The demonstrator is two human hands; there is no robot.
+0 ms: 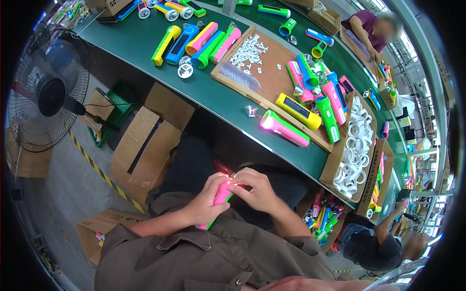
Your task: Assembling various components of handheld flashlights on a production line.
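Over my lap, my left hand point(208, 200) is wrapped round the body of a pink and green flashlight point(223, 194), which it holds at a tilt. The fingers of my right hand point(256, 188) are closed at the flashlight's upper end, with the thumb pressed against it. A small whitish bit shows between the two hands, too small to name. On the table edge ahead lie a pink flashlight with a green head point(285, 129) and a loose reflector point(251, 111) with a wire.
A wooden tray point(272, 80) holds small white plastic parts point(246, 51), clear discs point(239, 77) and several flashlights. White rings point(355, 150) fill a carton to the right. A fan point(51, 97) stands left. Co-workers sit at far right point(371, 29) and lower right point(374, 245).
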